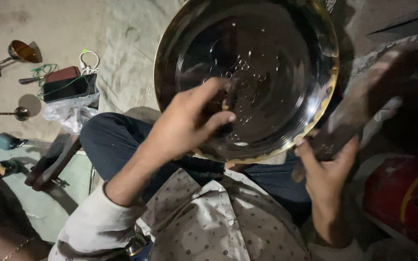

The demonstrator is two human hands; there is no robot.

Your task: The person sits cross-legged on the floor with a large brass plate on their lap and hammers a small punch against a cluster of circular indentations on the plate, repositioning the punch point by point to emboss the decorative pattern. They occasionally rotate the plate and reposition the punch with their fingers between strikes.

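A: What is the left hand (187,123) doing?

B: Its fingers are pinched narrow around a small dark piece, too dim to name, pressed against the inner face of a large round metal plate (276,43). The plate is shiny and dark with a brassy rim and scattered droplets, tilted up over the person's lap.

A: And the right hand (326,169)?

B: It is closed around the handle of a dark, worn tool (359,104) that runs up and away just beside the plate's lower right rim. I cannot tell what kind of tool it is.

A: What lies farther out?

B: The dark trousers (110,140) and dotted shirt (218,222) sit below the plate. On the floor to the left lie a brass goblet (18,52) on its side, a dark box (68,86) with a green wire (44,71) and a white cable (89,60), and a clear plastic bag (71,113). A red cylinder (402,195) lies at the right.
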